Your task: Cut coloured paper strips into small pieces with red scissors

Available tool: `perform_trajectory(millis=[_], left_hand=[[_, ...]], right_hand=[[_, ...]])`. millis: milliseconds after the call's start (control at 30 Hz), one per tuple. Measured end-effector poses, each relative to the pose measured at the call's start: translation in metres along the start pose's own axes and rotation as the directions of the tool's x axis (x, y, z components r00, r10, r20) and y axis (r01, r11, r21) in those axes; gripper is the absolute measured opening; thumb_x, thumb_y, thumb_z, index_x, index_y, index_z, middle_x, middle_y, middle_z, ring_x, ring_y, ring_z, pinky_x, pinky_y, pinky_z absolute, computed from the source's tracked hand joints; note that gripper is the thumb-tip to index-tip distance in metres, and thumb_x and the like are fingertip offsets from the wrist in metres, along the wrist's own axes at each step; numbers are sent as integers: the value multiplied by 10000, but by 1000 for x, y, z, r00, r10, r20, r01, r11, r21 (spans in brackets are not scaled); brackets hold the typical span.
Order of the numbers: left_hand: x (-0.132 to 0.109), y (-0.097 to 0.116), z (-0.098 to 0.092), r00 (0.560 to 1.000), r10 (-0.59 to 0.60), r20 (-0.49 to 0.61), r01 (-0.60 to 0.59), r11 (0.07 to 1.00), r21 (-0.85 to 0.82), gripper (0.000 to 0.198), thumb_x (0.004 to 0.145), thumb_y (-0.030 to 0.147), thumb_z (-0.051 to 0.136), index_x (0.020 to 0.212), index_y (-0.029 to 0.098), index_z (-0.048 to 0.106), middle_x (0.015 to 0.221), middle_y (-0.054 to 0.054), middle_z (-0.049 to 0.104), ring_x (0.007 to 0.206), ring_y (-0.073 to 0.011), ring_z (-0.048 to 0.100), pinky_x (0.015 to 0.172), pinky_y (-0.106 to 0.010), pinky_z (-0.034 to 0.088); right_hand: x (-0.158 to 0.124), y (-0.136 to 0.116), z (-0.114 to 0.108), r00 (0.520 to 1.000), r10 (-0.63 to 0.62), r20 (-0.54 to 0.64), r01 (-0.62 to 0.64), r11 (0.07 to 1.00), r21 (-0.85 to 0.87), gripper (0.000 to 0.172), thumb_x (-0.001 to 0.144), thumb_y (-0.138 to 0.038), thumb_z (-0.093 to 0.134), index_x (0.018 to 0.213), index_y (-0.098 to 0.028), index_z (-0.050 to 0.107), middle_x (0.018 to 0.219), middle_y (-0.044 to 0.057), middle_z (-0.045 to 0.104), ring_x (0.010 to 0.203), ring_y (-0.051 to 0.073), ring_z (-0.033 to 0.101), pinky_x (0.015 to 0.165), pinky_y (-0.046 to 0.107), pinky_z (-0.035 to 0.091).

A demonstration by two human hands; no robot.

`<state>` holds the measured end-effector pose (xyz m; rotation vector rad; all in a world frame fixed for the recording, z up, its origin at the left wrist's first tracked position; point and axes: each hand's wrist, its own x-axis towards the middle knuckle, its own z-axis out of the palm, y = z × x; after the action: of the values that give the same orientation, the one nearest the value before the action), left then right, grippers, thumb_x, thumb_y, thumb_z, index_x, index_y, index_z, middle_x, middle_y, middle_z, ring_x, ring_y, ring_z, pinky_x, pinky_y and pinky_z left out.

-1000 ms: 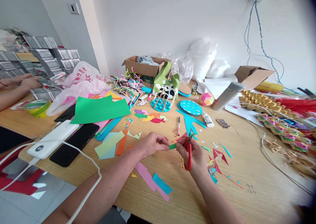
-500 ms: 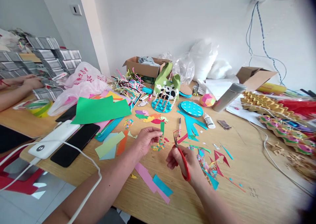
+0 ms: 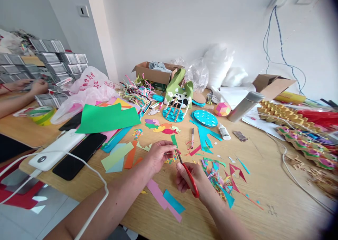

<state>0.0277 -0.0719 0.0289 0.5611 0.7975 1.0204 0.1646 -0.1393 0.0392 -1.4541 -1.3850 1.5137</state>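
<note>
Between the thumb and fingers of my left hand (image 3: pixel 161 154) is a narrow green paper strip (image 3: pixel 173 140), its upper end sticking up. My right hand (image 3: pixel 190 178) is closed round red-handled scissors (image 3: pixel 190 180), whose blades point up and left and meet the strip beside my left fingertips. Small round paper dots (image 3: pixel 170 160) in several colours lie on the table below, partly hidden by my hands. Just beyond are paper fish cutouts (image 3: pixel 160 128). Pink paper strips (image 3: pixel 158 194) and a blue paper piece (image 3: pixel 174 202) lie nearer me.
Paper scraps (image 3: pixel 216 180) are heaped at the right. A pen (image 3: pixel 192 137), a glue bottle (image 3: pixel 224 131) and blue discs (image 3: pixel 204 118) stand or lie farther back. Green sheets (image 3: pixel 111 118), a phone (image 3: pixel 79 157) and a cabled power bank (image 3: pixel 56 149) occupy the left. Another person's hands (image 3: pixel 37 86) are at far left.
My right hand has brought the scissors left to the green strip, and the blades now meet it. The strip has tilted slightly in my left hand.
</note>
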Motion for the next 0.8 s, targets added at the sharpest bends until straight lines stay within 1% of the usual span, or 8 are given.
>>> perform_trajectory(millis=[167, 367, 533, 667, 800], left_hand=[[-2, -2, 1, 998, -54, -12, 54, 999, -5, 256, 490, 162, 785, 686, 121, 626, 608, -2, 595, 521, -71, 519, 552, -220, 381], [-2, -8, 2, 998, -55, 39, 54, 998, 14, 249, 493, 179, 787, 674, 113, 630, 633, -15, 600, 535, -73, 506, 554, -227, 369], [-3, -10, 3, 995, -79, 56, 78, 997, 19, 213, 504, 175, 764, 646, 120, 615, 641, -13, 581, 570, -93, 514, 566, -244, 374], [-5, -10, 4, 993, -99, 63, 98, 995, 23, 182, 523, 181, 734, 617, 124, 588, 621, -3, 560, 555, -89, 494, 556, -250, 370], [-6, -9, 5, 992, -100, 71, 100, 995, 5, 185, 524, 182, 730, 609, 128, 575, 596, 10, 545, 540, -85, 485, 549, -248, 361]], right_hand=[[3, 5, -2, 1000, 5, -19, -4, 1000, 6, 473, 744, -586, 559, 602, -136, 551, 477, 14, 612, 383, 111, 574, 380, 186, 446], [3, 4, -3, 999, 23, -46, -23, 1000, 11, 497, 722, -611, 566, 599, -130, 543, 468, 24, 614, 378, 119, 580, 370, 187, 450], [4, 4, -6, 999, 14, -42, -13, 1000, 19, 482, 739, -590, 570, 623, -123, 545, 486, 32, 621, 394, 127, 598, 377, 184, 457], [4, 4, -6, 1000, 10, -29, -9, 999, 35, 473, 745, -585, 568, 637, -125, 547, 495, 32, 624, 397, 124, 596, 377, 183, 454], [3, 3, -6, 999, -2, -35, 3, 1000, 15, 485, 746, -588, 565, 624, -119, 559, 488, 31, 616, 408, 116, 592, 399, 182, 465]])
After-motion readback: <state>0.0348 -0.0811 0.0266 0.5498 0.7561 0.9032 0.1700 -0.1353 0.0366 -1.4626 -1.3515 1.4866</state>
